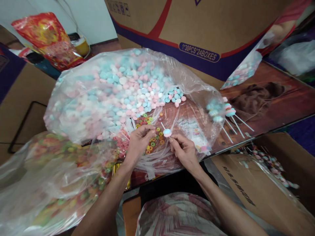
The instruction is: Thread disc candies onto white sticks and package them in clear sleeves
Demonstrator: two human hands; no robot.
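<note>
My right hand [183, 147] pinches a small marshmallow lollipop [167, 132], blue on top and pink below, between thumb and fingertips. Its white stick [162, 125] points up and to the left. Just left of it, my left hand [140, 139] has thumb and fingers closed together; whatever is between them is too small to make out. Loose gummy rings [153, 143] in green, yellow and orange lie under and beside that hand. Behind both hands, a large clear bag [197, 78] holds a heap of pink, blue and white marshmallows [137, 82], some spilling toward the front.
Finished-looking marshmallow lollipops [230, 112] lie at the table's right, near a brown cloth [258, 96]. A bag of gummy rings [73, 183] fills the left front. An open carton [246, 183] stands lower right. Behind rises a big cardboard box [157, 23]; another person's arm [283, 31] shows upper right.
</note>
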